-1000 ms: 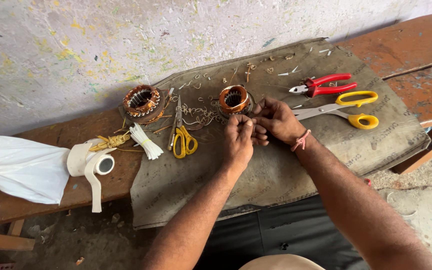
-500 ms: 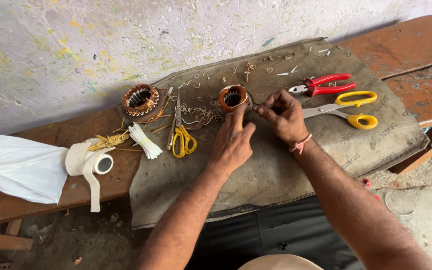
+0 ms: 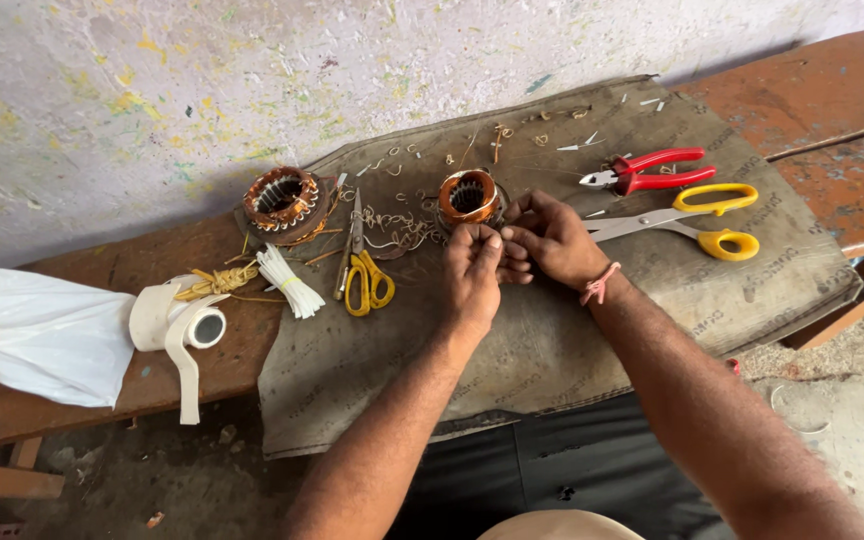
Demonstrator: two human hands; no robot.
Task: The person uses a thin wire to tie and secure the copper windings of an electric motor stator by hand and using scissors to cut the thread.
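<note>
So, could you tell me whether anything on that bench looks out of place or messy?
Snipped wire scraps lie scattered over the brown cloth, and the tape roll trails a loose end over the bench edge.

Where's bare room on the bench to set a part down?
Free: the cloth near edge below both hands, left hand and right hand; the bench wood at far right, behind the pliers. Crowded: between the two stators, big and small, with wire scraps and small scissors; left end holds tape and bag.
</note>
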